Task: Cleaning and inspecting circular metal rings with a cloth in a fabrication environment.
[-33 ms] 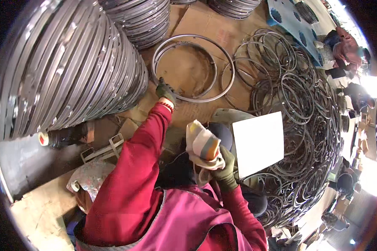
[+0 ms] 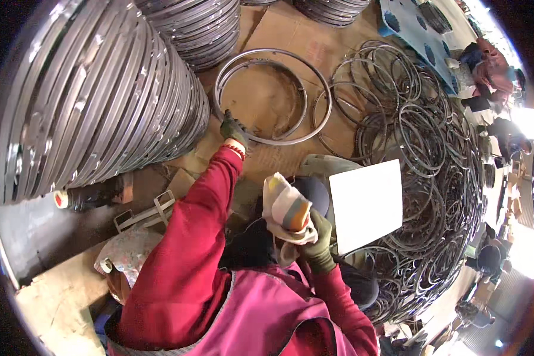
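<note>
Your left hand point(image 2: 234, 127), in a dark glove, was at the lower left edge of the large metal ring point(image 2: 291, 142); the ring lay ahead of it, extending up and to the right. Fingers met the rim; could not tell whether they closed round it. A thinner ring point(image 2: 305, 98) showed inside the large one. Your right hand point(image 2: 319, 240), in an olive glove, gripped a bunched pale cloth point(image 2: 282, 204) with an orange patch, nearer your body and well apart from the large metal ring.

Surface: brown cardboard point(image 2: 279, 35), stained inside the rings. Tall rim stack point(image 2: 107, 95) at left, second stack point(image 2: 199, 29) behind it, blue panel point(image 2: 418, 35) at upper right. Other people point(image 2: 492, 65) sat along the far right side.

Edges: the tall stack stood just left of the large ring, leaving you a narrow strip there. Loose rings point(image 2: 433, 196) crowded the right; a white board point(image 2: 365, 204) stood beside your right hand. More room showed above the ring, where cardboard ran towards the back
</note>
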Demonstrator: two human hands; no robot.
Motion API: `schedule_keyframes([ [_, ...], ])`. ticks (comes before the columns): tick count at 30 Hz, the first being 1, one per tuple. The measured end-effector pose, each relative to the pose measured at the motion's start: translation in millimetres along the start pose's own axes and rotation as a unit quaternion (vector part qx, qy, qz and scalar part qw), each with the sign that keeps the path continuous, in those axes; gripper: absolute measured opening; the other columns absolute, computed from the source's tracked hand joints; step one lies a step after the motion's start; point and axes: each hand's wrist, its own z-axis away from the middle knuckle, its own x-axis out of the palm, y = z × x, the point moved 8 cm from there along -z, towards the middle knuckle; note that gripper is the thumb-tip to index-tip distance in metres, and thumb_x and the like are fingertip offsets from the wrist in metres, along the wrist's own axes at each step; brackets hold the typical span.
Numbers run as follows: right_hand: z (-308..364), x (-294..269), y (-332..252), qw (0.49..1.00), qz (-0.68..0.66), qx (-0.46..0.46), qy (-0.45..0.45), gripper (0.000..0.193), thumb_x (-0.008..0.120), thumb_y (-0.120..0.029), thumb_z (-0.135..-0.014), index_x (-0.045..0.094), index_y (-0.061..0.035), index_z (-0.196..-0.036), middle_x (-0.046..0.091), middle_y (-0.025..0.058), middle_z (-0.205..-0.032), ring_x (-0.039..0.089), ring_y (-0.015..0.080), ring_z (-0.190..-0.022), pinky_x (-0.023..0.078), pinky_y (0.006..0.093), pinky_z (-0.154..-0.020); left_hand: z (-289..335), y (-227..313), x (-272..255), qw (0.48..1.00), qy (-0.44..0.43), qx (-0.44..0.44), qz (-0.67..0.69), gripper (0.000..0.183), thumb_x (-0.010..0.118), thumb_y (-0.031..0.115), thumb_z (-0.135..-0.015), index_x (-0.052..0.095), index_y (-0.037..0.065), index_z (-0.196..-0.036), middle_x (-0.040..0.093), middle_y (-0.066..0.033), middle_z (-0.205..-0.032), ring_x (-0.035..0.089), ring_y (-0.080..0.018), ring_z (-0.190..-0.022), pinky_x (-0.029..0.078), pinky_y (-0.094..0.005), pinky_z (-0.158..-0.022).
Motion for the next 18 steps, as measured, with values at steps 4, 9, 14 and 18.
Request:
schedule_keyframes([
  [4,-5,0,0,1.0,0.006,0.001,-0.018,0.047,0.076,-0.027,-0.056,0.059,-0.0029,-0.093,0.062,0.0137,-0.086,0.063,0.0323,-0.076,0.05,0.0344,-0.064,-22,-11,2,1.0,-0.013,-0.01,0.018,0.036,0.052,0.044,-0.087,0.044,0.016,-0.065,0.033,0.0016,-0.051,0.031,-0.0142,-0.041,0.026,-0.0302,-0.041],
  [9,-9,3,-4,0.998,0.04,-0.04,-0.037,0.051,0.076,-0.033,-0.053,0.06,-0.0034,-0.091,0.063,0.0136,-0.085,0.063,0.0325,-0.073,0.051,0.0348,-0.061,-37,-14,-13,0.999,0.048,-0.002,0.014,0.027,0.049,0.041,-0.088,0.052,0.014,-0.089,0.044,-0.0014,-0.064,0.041,-0.0159,-0.052,0.033,-0.0329,-0.049],
  [14,-14,-2,-12,0.996,0.038,-0.077,-0.025,0.053,0.078,-0.035,-0.05,0.062,-0.0046,-0.09,0.063,0.012,-0.083,0.064,0.029,-0.069,0.052,0.0339,-0.059,-42,-18,-8,1.0,0.001,-0.011,0.022,0.035,0.054,0.053,-0.082,0.052,0.024,-0.103,0.043,0.0025,-0.071,0.039,-0.0159,-0.061,0.031,-0.0318,-0.055],
  [18,-19,-2,-19,0.995,0.012,-0.099,-0.027,0.056,0.079,-0.037,-0.048,0.061,-0.0028,-0.089,0.063,0.0136,-0.084,0.064,0.0301,-0.07,0.053,0.0348,-0.061,-55,-13,-12,1.0,-0.014,0.003,0.012,0.034,0.054,0.053,-0.082,0.053,0.025,-0.101,0.041,0.0025,-0.067,0.036,-0.0154,-0.058,0.03,-0.0315,-0.055],
])
